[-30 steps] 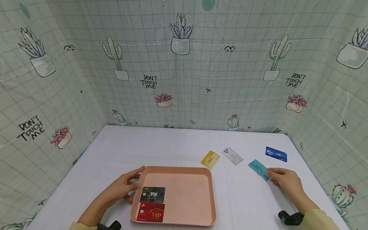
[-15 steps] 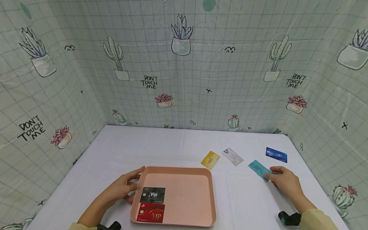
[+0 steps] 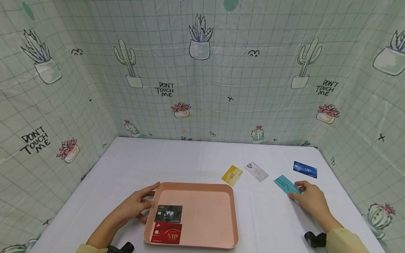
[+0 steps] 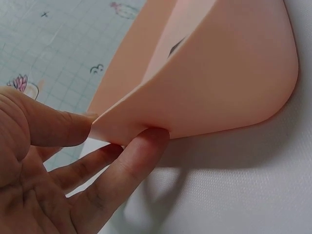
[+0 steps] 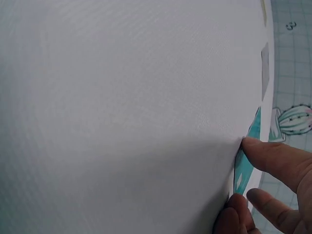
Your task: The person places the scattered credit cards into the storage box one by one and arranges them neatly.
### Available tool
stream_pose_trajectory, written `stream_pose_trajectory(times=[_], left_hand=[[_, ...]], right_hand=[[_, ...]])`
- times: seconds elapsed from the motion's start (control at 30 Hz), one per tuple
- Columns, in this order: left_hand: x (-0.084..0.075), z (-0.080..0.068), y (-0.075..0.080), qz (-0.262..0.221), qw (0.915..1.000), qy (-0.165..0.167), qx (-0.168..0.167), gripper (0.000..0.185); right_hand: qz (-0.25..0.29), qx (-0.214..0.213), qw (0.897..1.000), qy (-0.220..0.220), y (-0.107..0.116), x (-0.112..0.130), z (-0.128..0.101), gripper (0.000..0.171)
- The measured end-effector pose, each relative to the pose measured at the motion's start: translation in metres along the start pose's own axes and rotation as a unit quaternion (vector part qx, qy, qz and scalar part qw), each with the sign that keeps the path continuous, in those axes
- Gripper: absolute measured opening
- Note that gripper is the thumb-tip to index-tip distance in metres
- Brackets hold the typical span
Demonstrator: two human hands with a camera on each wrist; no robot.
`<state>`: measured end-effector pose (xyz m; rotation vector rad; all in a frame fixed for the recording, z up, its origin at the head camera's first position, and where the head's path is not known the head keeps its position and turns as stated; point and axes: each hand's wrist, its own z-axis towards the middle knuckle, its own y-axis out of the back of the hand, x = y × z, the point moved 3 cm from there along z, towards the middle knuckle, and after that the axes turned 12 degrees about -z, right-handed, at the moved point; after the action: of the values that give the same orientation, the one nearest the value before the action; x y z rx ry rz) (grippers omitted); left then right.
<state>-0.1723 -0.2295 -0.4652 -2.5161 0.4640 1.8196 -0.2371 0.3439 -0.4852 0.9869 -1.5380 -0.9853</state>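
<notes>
In the head view my right hand (image 3: 311,198) grips the right end of a teal card (image 3: 286,184) lying on the white table. The right wrist view shows one fingertip at the long edge of the teal card (image 5: 246,165) and other fingers at its end. My left hand (image 3: 136,203) touches the left side of a shallow pink tray (image 3: 205,214), its fingertips against the outer wall and the far-left corner. Inside the tray, a black card (image 3: 168,214) lies just beyond a red card (image 3: 166,233), both along the left side.
Beyond the tray's far-right corner lie a yellow card (image 3: 232,175) and a white card (image 3: 256,172). A blue card (image 3: 305,169) sits behind the right hand. Cactus-print fabric (image 3: 218,80) walls in the white table (image 3: 171,160) at the back and sides.
The right hand's fingers have shifted along the teal card, spreading to hold it at opposite edges. The left hand and tray stay put.
</notes>
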Motion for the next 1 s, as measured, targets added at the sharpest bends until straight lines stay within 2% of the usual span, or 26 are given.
stream_pose_trajectory(times=[0.3,0.5,0.67,0.87,1.0], left_hand=[[0.0015,0.0015,0.0001,0.000,1.0000,0.004,-0.009,0.074],[0.0023,0.0016,0.0005,-0.002,1.0000,0.004,-0.007,0.074],[0.0019,0.0022,0.0005,-0.001,1.0000,0.004,-0.009,0.075],[0.0020,0.0008,-0.0004,-0.003,0.9998,0.015,-0.015,0.075],[0.0020,0.0019,-0.0006,-0.001,0.9997,0.014,-0.018,0.075]], right_hand=[[-0.001,0.020,1.000,-0.011,0.0002,0.0023,-0.0012,0.071],[0.026,0.006,1.000,-0.005,-0.0008,0.0009,-0.0045,0.052],[0.084,0.029,0.996,-0.028,-0.0021,0.0013,-0.0062,0.041],[0.171,0.073,0.981,-0.062,-0.0057,0.0015,-0.0069,0.046],[0.249,0.106,0.960,-0.074,-0.0068,0.0032,-0.0088,0.047]])
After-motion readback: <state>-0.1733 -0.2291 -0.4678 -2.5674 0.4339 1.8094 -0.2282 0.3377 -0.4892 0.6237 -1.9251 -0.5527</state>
